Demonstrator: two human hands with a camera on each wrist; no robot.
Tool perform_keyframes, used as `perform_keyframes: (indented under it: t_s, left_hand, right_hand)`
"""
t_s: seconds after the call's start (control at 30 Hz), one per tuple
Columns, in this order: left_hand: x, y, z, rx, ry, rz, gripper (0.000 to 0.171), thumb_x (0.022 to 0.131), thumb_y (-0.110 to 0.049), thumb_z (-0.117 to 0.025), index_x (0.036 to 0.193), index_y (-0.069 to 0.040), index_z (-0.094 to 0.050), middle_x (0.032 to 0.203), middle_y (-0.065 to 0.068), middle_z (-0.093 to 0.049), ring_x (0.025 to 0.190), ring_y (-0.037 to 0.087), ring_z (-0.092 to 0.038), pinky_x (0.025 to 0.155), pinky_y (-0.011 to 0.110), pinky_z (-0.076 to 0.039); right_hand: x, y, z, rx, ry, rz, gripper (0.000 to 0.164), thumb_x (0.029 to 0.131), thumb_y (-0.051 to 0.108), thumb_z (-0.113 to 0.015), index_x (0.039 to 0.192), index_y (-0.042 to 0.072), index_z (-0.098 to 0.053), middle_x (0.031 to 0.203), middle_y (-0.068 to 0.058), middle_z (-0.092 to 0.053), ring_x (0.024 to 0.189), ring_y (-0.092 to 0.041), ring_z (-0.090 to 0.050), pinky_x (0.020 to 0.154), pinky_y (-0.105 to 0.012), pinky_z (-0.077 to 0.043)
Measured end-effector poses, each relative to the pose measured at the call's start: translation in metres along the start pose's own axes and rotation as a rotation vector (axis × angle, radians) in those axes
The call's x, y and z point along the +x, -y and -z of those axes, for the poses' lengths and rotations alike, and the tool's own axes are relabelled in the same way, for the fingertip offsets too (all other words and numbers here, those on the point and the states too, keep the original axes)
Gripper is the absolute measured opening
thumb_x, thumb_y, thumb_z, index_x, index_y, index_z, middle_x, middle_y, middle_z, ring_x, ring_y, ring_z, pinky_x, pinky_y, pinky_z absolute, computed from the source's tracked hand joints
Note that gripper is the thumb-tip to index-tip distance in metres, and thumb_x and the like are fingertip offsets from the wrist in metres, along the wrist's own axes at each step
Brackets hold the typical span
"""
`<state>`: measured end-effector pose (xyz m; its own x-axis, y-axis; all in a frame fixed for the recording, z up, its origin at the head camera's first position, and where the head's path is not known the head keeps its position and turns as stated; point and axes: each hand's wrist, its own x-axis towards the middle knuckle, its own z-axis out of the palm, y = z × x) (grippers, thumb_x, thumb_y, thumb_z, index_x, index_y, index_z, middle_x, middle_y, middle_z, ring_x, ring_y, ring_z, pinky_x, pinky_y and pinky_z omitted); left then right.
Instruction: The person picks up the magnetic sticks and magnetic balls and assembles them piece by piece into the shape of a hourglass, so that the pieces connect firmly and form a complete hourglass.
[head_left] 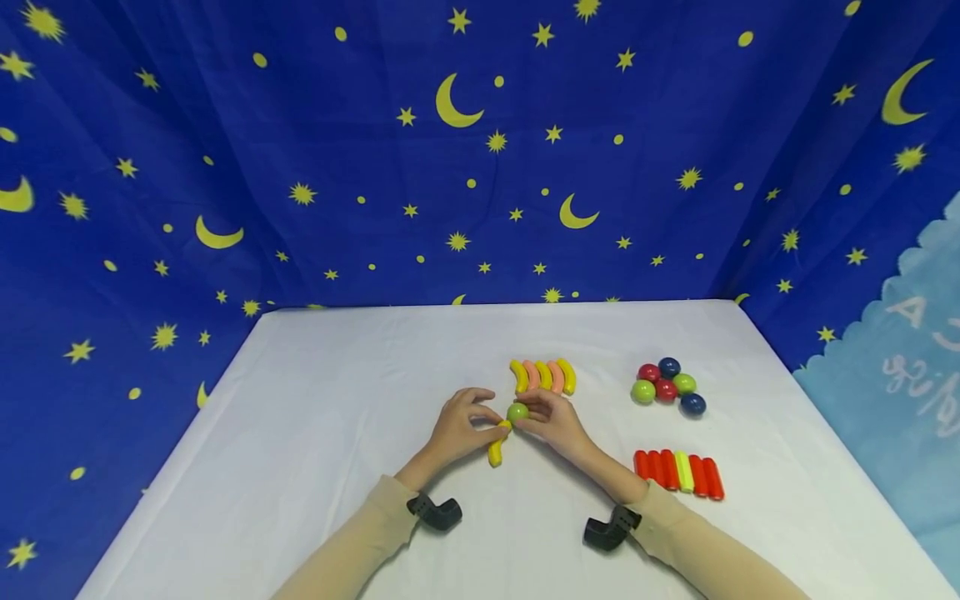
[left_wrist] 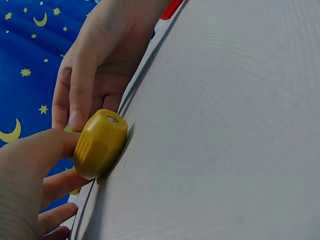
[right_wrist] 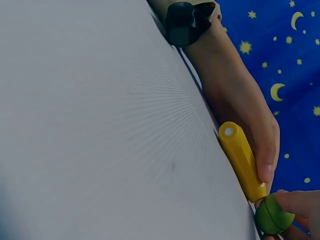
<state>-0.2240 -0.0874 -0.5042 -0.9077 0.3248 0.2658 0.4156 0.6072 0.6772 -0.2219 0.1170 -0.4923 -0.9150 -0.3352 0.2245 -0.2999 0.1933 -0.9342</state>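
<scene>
At the bottom edge of the frame, two beige sleeves (head_left: pixel 358 533) come in from the left and right, each with a black wrist camera (head_left: pixel 437 512) at its cuff. Beyond them, just below the middle of the frame, a yellow banana-shaped piece (head_left: pixel 495 452) slants over the white table (head_left: pixel 315 400). The left hand (head_left: pixel 461 425) pinches it near its upper end between thumb and fingertip, the grip closed to the width of the piece; the left wrist view shows a pale spot on its near end. At that upper end is a green ball (head_left: pixel 517 412), which the right hand (head_left: pixel 557 423) pinches from the right, thumb and fingers closed to its width. In the right wrist view the ball sits at the lower right, next to the end of the yellow piece, with a line round its surface.

To the right of the right forearm, in the lower right, lies a row of six sticks (head_left: pixel 669 470): five red and one yellow-green, side by side. Farther up on the right is a cluster of six balls (head_left: pixel 665 391), two red, two green and two dark blue. Just above the hands, five curved pieces (head_left: pixel 544 376) stand in a row, yellow and pink by turns. Behind the table hangs a blue cloth (head_left: pixel 390 158) with yellow stars and moons.
</scene>
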Motion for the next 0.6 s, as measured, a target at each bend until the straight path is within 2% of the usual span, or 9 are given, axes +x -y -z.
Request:
perform_keyframes:
  t_s: [0.13, 0.23, 0.43, 0.6]
  left_hand:
    - [0.0, 0.001, 0.001, -0.006, -0.017, 0.002, 0.016, 0.075, -0.03, -0.078, 0.08, -0.015, -0.077, 0.117, 0.005, -0.065, 0.12, 0.028, -0.052, 0.105, 0.049, -0.037]
    - [0.001, 0.0, 0.0, -0.024, -0.038, 0.007, 0.014, 0.075, -0.026, -0.078, 0.077, -0.013, -0.076, 0.112, 0.004, -0.067, 0.115, 0.026, -0.055, 0.101, 0.045, -0.041]
    - [0.001, -0.001, 0.001, -0.058, -0.064, -0.01, 0.011, 0.074, -0.022, -0.079, 0.076, -0.012, -0.074, 0.106, 0.004, -0.068, 0.109, 0.024, -0.058, 0.098, 0.042, -0.044]
    - [0.002, 0.001, 0.001, -0.063, -0.066, -0.023, 0.024, 0.077, -0.027, -0.078, 0.094, -0.011, -0.072, 0.107, 0.004, -0.068, 0.108, 0.023, -0.059, 0.097, 0.04, -0.045]
  right_hand:
    - [0.0, 0.018, -0.004, -0.064, -0.014, 0.02, 0.034, 0.08, -0.007, -0.069, 0.11, -0.015, -0.058, 0.108, -0.031, -0.062, 0.099, -0.042, -0.063, 0.08, -0.027, -0.056]
    - [-0.001, 0.023, -0.004, -0.073, -0.014, -0.009, 0.033, 0.08, -0.006, -0.069, 0.11, -0.015, -0.058, 0.107, -0.03, -0.063, 0.098, -0.043, -0.062, 0.077, -0.023, -0.055]
    - [0.003, -0.003, -0.005, -0.052, -0.007, -0.01, 0.034, 0.082, -0.003, -0.069, 0.113, -0.011, -0.058, 0.112, -0.029, -0.063, 0.1, -0.037, -0.064, 0.08, -0.024, -0.056]
    - [0.004, -0.012, -0.005, 0.022, 0.021, 0.025, 0.038, 0.081, -0.003, -0.069, 0.116, -0.012, -0.056, 0.114, -0.032, -0.06, 0.104, -0.035, -0.064, 0.085, -0.027, -0.056]
